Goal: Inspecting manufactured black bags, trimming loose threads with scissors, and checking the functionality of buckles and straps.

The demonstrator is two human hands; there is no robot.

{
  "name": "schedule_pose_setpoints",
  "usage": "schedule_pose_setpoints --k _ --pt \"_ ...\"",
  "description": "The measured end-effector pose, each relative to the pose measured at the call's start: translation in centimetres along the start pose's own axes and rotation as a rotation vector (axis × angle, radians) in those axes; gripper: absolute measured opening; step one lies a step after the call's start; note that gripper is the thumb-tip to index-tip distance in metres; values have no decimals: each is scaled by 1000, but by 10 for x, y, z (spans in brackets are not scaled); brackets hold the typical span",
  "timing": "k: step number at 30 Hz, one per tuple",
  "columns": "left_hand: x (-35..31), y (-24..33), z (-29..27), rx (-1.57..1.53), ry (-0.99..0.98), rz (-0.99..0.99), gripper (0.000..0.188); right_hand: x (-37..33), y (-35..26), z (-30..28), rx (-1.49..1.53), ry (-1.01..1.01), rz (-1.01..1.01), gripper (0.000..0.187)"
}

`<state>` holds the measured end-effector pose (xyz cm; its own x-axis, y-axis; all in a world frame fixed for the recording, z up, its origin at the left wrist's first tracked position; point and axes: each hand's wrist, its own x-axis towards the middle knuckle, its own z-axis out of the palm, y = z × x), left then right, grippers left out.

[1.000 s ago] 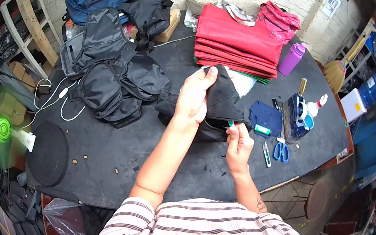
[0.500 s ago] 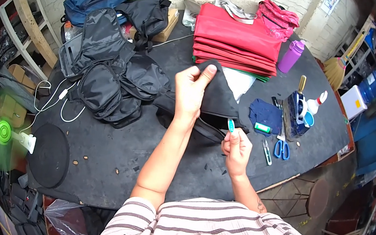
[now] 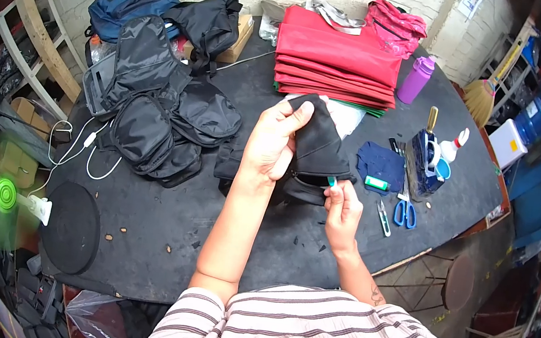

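Note:
My left hand (image 3: 271, 140) is closed on the upper part of a black fabric bag piece (image 3: 320, 147), thumb on top, holding it raised above the table. A dark opening with a seam or zipper edge runs along its lower side. At that opening's right end, my right hand (image 3: 342, 213) pinches a small teal tool (image 3: 332, 181). Only a bit of the tool shows between the fingers and the cloth, so its kind is unclear. More black fabric hangs below and behind my left wrist.
Black bags (image 3: 147, 122) lie at left, near a white cable (image 3: 90, 139). Stacked red fabric (image 3: 336, 58) and a purple bottle (image 3: 417, 80) stand at the back. Blue scissors (image 3: 405, 213), thread snips (image 3: 383, 218), a navy cloth (image 3: 378, 164) and a tape dispenser (image 3: 427, 155) are at right.
The teal tool has gone further into the bag's opening, and less of it shows. My left hand has turned the black fabric slightly, and its opening looks narrower.

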<state>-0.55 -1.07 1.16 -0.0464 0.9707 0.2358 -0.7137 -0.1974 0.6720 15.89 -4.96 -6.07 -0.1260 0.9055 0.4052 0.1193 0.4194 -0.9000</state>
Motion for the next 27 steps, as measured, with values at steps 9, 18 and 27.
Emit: schedule_pose_setpoints --k 9,18,27 --pt "-3 -4 -2 -117 6 80 31 -9 7 14 318 23 94 25" --pt "-13 -15 2 37 8 89 34 -8 3 13 208 43 34 28" --pt "-17 -14 -4 106 92 144 27 -17 6 9 -16 -13 -117 22"
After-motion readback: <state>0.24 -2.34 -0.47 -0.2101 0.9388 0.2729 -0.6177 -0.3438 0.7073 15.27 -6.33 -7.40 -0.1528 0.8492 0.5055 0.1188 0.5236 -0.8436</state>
